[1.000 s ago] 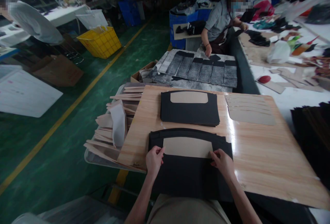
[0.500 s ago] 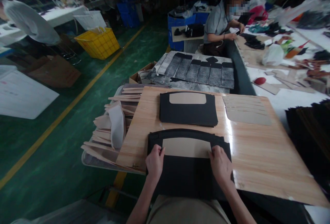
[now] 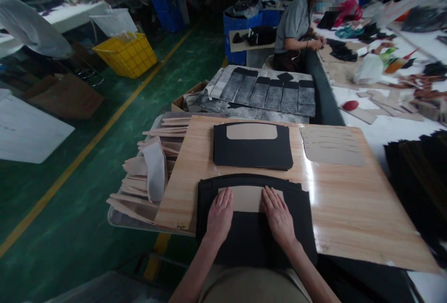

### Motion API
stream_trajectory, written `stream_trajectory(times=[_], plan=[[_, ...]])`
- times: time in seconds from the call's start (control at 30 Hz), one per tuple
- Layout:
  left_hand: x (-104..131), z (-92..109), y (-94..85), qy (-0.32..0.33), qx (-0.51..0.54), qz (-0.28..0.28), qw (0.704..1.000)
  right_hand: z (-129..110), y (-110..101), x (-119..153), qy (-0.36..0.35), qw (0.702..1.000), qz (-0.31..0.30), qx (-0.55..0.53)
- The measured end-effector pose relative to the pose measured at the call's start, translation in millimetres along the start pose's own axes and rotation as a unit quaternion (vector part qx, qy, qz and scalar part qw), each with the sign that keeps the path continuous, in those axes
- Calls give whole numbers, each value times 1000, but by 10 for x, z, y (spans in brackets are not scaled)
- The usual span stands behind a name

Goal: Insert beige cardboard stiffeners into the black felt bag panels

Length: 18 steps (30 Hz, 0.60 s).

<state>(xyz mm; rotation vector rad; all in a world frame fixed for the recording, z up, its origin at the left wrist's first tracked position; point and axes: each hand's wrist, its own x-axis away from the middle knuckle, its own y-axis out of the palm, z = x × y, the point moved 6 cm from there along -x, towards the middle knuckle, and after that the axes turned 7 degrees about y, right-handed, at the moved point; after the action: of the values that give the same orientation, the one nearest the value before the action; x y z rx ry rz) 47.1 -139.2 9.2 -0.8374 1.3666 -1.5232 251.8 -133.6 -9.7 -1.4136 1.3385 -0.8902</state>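
Note:
My left hand (image 3: 220, 214) lies flat, fingers together and stretched out, on the left end of a beige strip-shaped panel (image 3: 247, 199). On the right part of that panel rests my right hand (image 3: 278, 212), flat as well, fingers extended. Under the panel is a stack of black sheets (image 3: 244, 235) with a curved top edge, close to my body. Just beyond it sits a second stack of black sheets (image 3: 253, 154), topped by a beige panel (image 3: 251, 131) with rounded lower corners. Several beige panels (image 3: 331, 147) overlap at the board's far right.
A wood-grain board (image 3: 349, 214) carries the stacks. Left of it stands a bin of beige pieces (image 3: 139, 179). Striped dark pieces (image 3: 267, 91) lie beyond. A co-worker (image 3: 295, 30) sits by the cluttered white table (image 3: 370, 79). Dark sheets (image 3: 419, 182) are piled at right.
Both hands have let go of the beige panel's side edges and moved inward. Their fingers now lie flat on top of it. The view has shifted slightly.

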Motion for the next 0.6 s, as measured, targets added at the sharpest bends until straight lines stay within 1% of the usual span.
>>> stream_trajectory(times=[0.07, 0.13, 0.2, 0.27, 0.3, 0.37, 0.43, 0.5, 0.6], plan=[[79, -112, -57, -19, 3, 20, 1000, 267, -75, 74, 35, 999, 13, 7], [199, -250, -104, -45, 19, 53, 997, 510, -156, 178, 70, 997, 29, 6], [367, -433, -141, -98, 34, 92, 990, 717, -252, 310, 120, 991, 51, 2], [557, -623, -160, -170, 33, 120, 978, 877, -345, 462, 194, 978, 72, 1], [641, -699, -160, -201, 30, 125, 971, 932, -379, 535, 232, 970, 76, -1], [757, -793, -148, -242, 35, 122, 962, 992, -408, 650, 294, 953, 69, -16], [809, -822, -141, -263, 60, 129, 954, 1021, -402, 718, 342, 936, 61, -53], [829, -826, -137, -286, 102, 149, 941, 1047, -386, 750, 380, 917, 58, -104], [860, -832, -101, -328, 195, 173, 908, 1075, -382, 771, 418, 887, 56, -189]])
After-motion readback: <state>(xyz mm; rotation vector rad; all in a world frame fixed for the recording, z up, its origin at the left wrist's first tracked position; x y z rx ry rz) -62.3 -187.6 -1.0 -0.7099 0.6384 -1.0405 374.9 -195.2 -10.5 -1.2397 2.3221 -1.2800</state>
